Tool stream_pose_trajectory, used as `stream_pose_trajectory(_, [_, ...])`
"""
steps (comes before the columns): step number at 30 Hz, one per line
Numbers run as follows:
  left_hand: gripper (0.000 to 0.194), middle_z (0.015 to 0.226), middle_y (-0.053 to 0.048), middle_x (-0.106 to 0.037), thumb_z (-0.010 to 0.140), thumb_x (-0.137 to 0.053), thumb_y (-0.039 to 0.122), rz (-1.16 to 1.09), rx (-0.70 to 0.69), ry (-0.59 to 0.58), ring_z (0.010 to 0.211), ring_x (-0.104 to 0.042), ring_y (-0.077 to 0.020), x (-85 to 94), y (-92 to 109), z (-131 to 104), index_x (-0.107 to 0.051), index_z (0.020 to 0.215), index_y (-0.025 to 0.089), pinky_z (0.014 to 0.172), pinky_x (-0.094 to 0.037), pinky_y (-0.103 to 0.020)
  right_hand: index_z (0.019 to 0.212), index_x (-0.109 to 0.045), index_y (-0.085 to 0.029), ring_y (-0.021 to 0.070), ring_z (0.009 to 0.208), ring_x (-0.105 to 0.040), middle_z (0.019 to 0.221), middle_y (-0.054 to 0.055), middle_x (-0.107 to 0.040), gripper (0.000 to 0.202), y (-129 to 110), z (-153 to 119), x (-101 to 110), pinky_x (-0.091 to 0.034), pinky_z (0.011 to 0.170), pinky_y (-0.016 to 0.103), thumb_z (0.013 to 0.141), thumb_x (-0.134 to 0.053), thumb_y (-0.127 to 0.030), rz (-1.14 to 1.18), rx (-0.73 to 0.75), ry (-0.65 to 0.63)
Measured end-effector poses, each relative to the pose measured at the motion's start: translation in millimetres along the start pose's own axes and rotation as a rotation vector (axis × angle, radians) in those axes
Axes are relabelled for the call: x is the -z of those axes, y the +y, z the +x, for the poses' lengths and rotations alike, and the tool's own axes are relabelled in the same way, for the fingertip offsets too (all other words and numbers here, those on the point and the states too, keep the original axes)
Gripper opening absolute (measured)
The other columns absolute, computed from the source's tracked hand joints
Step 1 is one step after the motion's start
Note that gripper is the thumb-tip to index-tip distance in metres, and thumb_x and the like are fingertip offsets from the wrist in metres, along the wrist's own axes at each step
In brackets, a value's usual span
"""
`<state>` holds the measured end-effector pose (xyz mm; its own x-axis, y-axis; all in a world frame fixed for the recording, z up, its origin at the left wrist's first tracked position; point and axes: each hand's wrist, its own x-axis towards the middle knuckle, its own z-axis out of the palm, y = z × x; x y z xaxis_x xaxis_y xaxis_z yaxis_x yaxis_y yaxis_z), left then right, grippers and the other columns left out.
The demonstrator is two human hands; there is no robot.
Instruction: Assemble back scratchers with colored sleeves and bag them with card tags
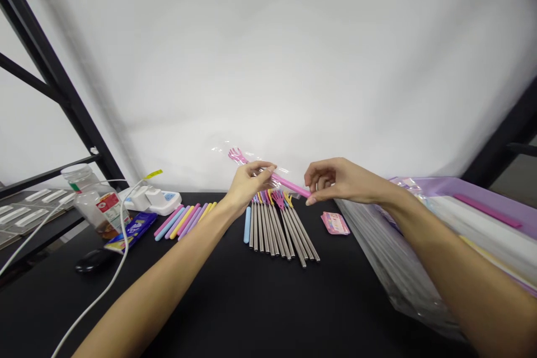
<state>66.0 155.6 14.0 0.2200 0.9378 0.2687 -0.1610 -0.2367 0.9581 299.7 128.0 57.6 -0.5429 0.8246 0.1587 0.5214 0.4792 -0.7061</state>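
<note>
A pink hand-shaped back scratcher (289, 183) is held up at a slant above the table, its far end inside a clear plastic sleeve (255, 160). My left hand (250, 182) is closed around its middle over the plastic. At the lower right end of its handle, my right hand (331, 180) has thumb and fingers pinched. Beneath lie several metal rods with coloured hand-shaped heads (279, 232), fanned side by side. A blue tube (247, 225) lies just left of them, and small pink cards (335, 223) are to the right.
Several pastel tubes (184, 221) lie left on the black table (251, 302). Further left are a power strip (168, 201), a jar (90, 201), a blue packet (134, 229), a black mouse (95, 260) and a white cable. Clear plastic sleeves (386, 260) and a purple bin (444, 183) stand right.
</note>
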Motion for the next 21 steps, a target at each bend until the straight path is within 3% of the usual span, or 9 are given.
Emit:
stream_pose_trajectory(5, [0.029,0.079,-0.001,-0.062,0.078,-0.075,0.037,0.079,-0.013,-0.144,0.067,-0.064,-0.0113,-19.6,1.3,-12.0,-0.068,0.094,0.014,0.068,-0.054,-0.026,0.082,-0.055,-0.02,0.0127,0.064,-0.048,0.075,-0.001,-0.055,0.045,-0.1,1.9,-7.2,-0.039,0.059,0.027,0.061,-0.081,-0.051,-0.102,0.072,0.138])
stream_pose_trajectory(11, [0.033,0.077,0.002,-0.059,0.078,-0.075,0.037,0.034,0.024,-0.148,0.064,-0.059,-0.0091,-12.8,-3.3,-8.8,-0.056,0.098,0.018,0.063,-0.049,-0.023,0.079,-0.048,-0.021,0.0135,0.066,-0.051,0.078,-0.002,-0.053,0.04,2.8,6.3,-13.5,-0.039,0.061,0.027,0.068,-0.078,-0.046,-0.098,0.097,0.174])
stream_pose_trajectory(16, [0.033,0.078,0.003,-0.055,0.078,-0.074,0.033,-0.008,0.038,-0.129,0.066,-0.058,-0.0084,-4.0,-4.4,-3.7,-0.045,0.089,0.019,0.065,-0.048,-0.023,0.085,-0.048,-0.021,0.0158,0.072,-0.06,0.087,0.001,-0.061,0.038,7.7,10.5,-21.1,-0.043,0.063,0.028,0.07,-0.077,-0.04,0.055,0.042,0.067])
stream_pose_trajectory(21, [0.041,0.089,0.002,-0.054,0.072,-0.079,0.029,0.054,-0.008,-0.156,0.07,-0.062,-0.0101,-7.0,-5.6,-7.2,-0.044,0.091,0.02,0.068,-0.053,-0.028,0.081,-0.044,-0.022,0.0144,0.068,-0.06,0.07,-0.004,-0.057,0.033,11.7,15.5,-31.5,-0.046,0.063,0.028,0.074,-0.075,-0.032,0.242,0.064,-0.025])
